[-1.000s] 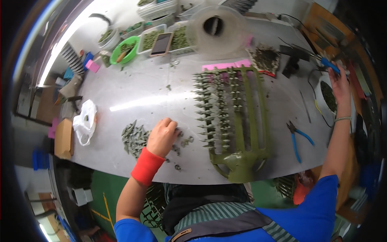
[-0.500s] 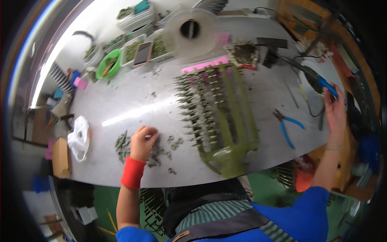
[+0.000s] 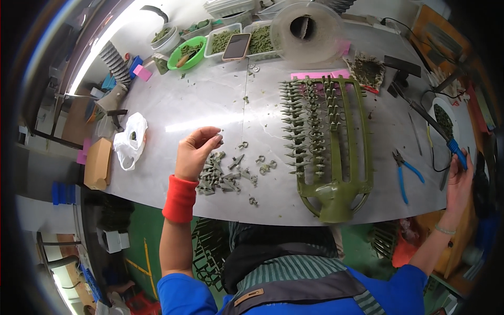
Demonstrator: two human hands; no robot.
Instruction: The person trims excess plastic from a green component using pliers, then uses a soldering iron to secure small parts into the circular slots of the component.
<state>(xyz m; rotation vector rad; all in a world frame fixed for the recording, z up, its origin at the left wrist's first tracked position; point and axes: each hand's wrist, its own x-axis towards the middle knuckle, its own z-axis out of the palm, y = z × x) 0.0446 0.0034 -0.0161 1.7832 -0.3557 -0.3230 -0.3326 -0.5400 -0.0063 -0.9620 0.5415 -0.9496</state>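
My left hand [image 3: 195, 153], with a red wristband, is raised over a heap of small grey-green plastic pieces [image 3: 216, 176]. Its thumb and forefinger pinch one small dark piece [image 3: 220, 140], mostly hidden by the fingertips. At the far right, my right hand [image 3: 460, 181] grips the blue handle of what looks like a soldering iron [image 3: 455, 151]; its long dark shaft reaches back toward a black stand [image 3: 401, 79]. Between the hands lies an olive-green plastic frame [image 3: 336, 197] with parallel bars. Rows of pointed pieces [image 3: 295, 128] line its left bars, while the right bars are mostly bare.
Blue-handled cutters [image 3: 404, 176] and a thin rod [image 3: 415, 134] lie right of the frame. Along the back stand a green bowl [image 3: 195, 60], tubs of green pieces [image 3: 223, 42], a phone [image 3: 237, 46] and a translucent round container [image 3: 283, 50]. A white plastic bag [image 3: 128, 144] sits left.
The whole view has shifted, moving the table's contents rightward in the picture. My left hand has lifted away from the heap with a small piece in its fingertips. My right hand still holds the iron.
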